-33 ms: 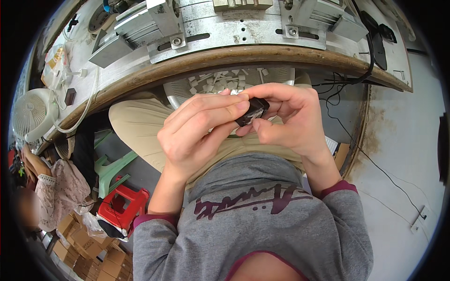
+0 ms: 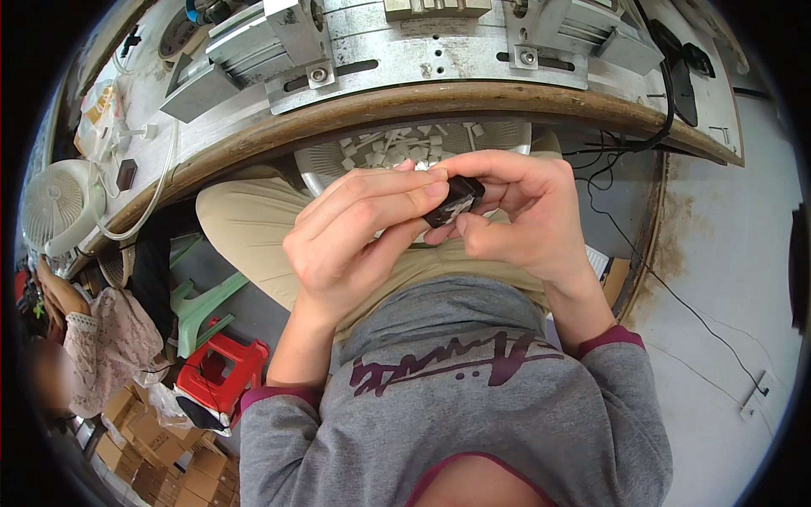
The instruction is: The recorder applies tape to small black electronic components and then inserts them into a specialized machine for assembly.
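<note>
Above my lap, my left hand [image 2: 359, 221] and my right hand [image 2: 528, 221] meet around a small black block-shaped piece [image 2: 457, 201] with pale, shiny marks on its side. My left fingers are closed on its left end. The right thumb and fingers pinch it from the other side. Part of the piece is covered by my fingertips, and I cannot make out its exact kind. Just beyond my hands, a pale basket [image 2: 311, 162] holds several small white plastic parts [image 2: 397, 150] with square heads and stems, some of them hidden by my hands.
The bench's wooden edge [image 2: 422, 98] curves past the basket, with a metal fixture [image 2: 439, 68] on top. A white fan [image 2: 56, 207] and a dark little block [image 2: 127, 174] are at left. Below are a red stool [image 2: 221, 376], cardboard boxes [image 2: 156, 439] and a person's lace sleeve [image 2: 84, 355]. Cables [image 2: 604, 156] hang at right.
</note>
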The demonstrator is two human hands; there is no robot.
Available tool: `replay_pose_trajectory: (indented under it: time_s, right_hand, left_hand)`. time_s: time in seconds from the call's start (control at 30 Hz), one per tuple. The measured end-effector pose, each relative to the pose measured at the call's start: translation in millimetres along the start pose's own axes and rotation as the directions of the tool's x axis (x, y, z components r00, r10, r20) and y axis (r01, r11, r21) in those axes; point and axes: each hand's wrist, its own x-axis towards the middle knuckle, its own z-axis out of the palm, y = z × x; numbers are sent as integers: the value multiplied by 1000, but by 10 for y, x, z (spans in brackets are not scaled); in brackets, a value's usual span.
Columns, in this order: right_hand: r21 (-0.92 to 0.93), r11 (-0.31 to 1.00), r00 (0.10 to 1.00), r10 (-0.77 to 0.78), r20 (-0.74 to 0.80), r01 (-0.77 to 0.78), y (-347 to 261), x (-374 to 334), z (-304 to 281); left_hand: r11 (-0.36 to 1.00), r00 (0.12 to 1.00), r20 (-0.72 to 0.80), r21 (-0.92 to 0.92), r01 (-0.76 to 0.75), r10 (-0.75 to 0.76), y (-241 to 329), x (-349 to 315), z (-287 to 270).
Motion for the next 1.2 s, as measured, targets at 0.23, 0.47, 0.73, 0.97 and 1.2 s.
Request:
replay_pose_trajectory:
  time_s: [0.23, 0.47, 0.73, 0.97, 1.2]
  right_hand:
    - [58, 997, 999, 52, 8, -53, -55, 7, -24]
    - [-45, 997, 998, 63, 23, -62, -12, -14, -71]
    - [-270, 963, 999, -16, 37, 25, 34, -9, -122]
    - [-376, 919, 991, -95, 91, 123, 74, 27, -164]
    - [-424, 897, 992, -91, 93, 122, 85, 37, -172]
  left_hand:
    - [999, 999, 34, 33, 15, -16, 22, -15, -17]
    - [999, 998, 46, -1, 42, -42, 40, 8, -7]
    - [998, 995, 76, -18, 66, -64, 4, -25, -5]
    - [998, 994, 90, -3, 71, -70, -11, -47, 10]
    - [992, 986, 102, 22, 127, -129, 12, -32, -3]
